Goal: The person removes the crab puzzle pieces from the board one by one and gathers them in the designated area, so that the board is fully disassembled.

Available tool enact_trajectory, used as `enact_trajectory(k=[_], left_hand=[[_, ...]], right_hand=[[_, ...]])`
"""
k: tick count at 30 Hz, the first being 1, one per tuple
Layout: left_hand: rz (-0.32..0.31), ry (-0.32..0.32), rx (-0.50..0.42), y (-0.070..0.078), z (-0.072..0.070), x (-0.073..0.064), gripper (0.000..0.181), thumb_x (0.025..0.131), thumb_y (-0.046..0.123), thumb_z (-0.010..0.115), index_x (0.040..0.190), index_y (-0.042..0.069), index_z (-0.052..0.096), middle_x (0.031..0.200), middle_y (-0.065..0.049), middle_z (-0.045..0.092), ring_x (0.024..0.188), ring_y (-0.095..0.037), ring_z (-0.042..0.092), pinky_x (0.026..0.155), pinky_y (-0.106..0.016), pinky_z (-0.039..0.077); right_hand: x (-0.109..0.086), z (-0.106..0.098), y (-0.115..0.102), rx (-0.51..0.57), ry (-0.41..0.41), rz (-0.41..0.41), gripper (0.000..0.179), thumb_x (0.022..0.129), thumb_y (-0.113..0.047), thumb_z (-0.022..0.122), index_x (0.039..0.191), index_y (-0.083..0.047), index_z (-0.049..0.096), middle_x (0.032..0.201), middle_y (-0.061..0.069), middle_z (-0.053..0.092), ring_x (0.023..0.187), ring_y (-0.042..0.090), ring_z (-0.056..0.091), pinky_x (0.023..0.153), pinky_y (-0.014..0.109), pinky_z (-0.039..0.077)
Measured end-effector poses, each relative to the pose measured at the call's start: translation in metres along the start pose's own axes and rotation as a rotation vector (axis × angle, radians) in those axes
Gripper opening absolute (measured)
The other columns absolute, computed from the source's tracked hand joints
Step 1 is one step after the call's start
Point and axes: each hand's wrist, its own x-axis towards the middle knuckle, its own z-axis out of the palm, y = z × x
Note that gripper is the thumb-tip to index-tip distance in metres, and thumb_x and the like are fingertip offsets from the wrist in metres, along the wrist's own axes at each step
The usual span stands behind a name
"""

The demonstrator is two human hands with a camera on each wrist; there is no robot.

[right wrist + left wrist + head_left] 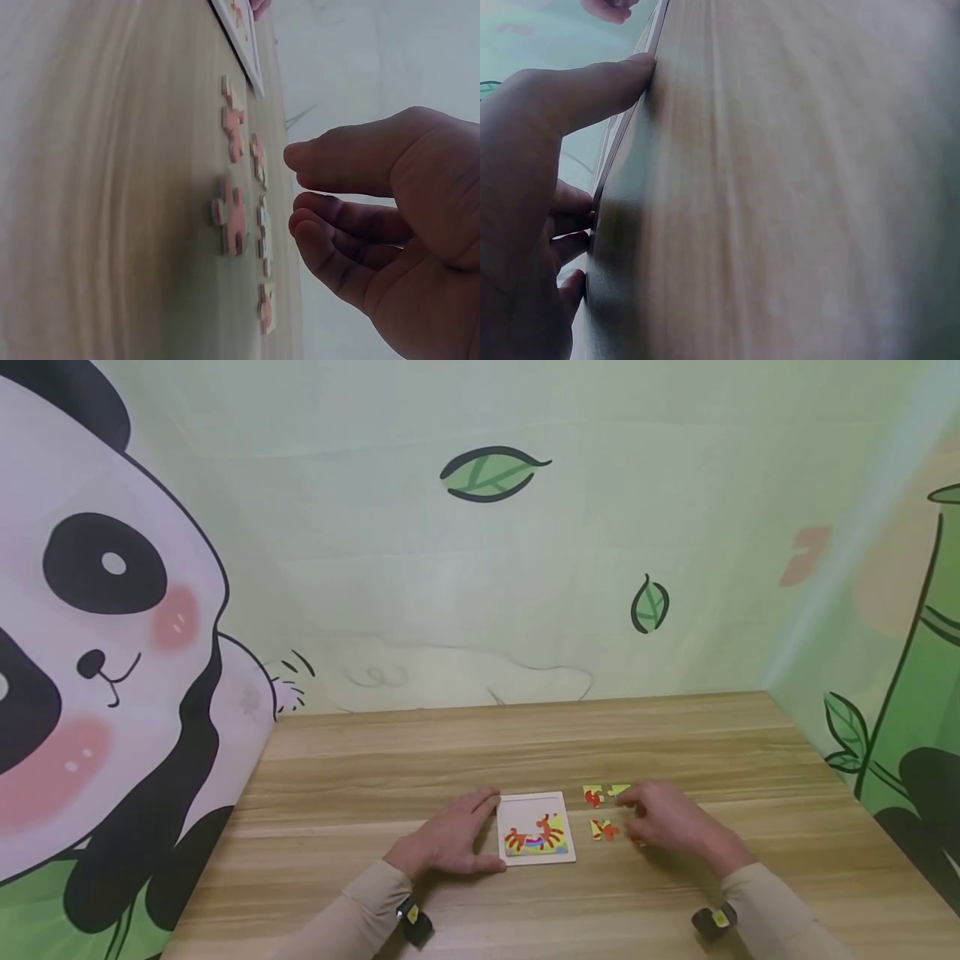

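A white square puzzle tray (pixel 528 804) lies flat on the table, with joined pieces of a colourful animal picture (pixel 536 841) in its lower part. My left hand (pixel 457 835) rests at the tray's left side, its thumb by the near corner and its fingers by the far one. To the right of the tray, my right hand (pixel 667 818) hovers over loose jigsaw pieces (pixel 233 217), thumb and fingertips bent toward each other with nothing visible between them. A red and yellow piece (pixel 592 795) and another piece (pixel 603 829) lie left of this hand. It partly covers others.
The wood-grain table (pixel 360 760) meets a wall hanging (pixel 360 568) with a panda and leaves at its back edge. Each wrist wears a small black camera, one of them the left wrist camera (pixel 414 922).
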Motion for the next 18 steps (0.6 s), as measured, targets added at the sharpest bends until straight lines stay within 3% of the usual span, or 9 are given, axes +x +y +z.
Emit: enact_trajectory(k=[9, 18], left_hand=[[0.002, 0.001, -0.001, 0.001, -0.001, 0.0, 0.102, 0.079, 0.069, 0.062, 0.151, 0.005, 0.029, 0.158, -0.012, 0.028, 0.144, -0.027, 0.031, 0.12, -0.042, 0.027], [0.003, 0.004, 0.0, 0.001, -0.002, 0.0, 0.102, 0.079, 0.069, 0.062, 0.152, 0.004, 0.029, 0.158, -0.012, 0.028, 0.144, -0.028, 0.032, 0.12, -0.042, 0.027]], right_hand=[[0.007, -0.001, -0.014, -0.08, 0.069, -0.128, 0.028, 0.081, -0.013, 0.073, 0.107, -0.004, 0.073, 0.09, 0.002, 0.068, 0.07, 0.007, 0.052, 0.058, 0.021, 0.046], [0.018, 0.007, -0.028, -0.006, 0.052, -0.163, 0.026, 0.083, -0.012, 0.073, 0.106, -0.002, 0.07, 0.09, 0.003, 0.066, 0.07, 0.01, 0.057, 0.057, 0.021, 0.05]])
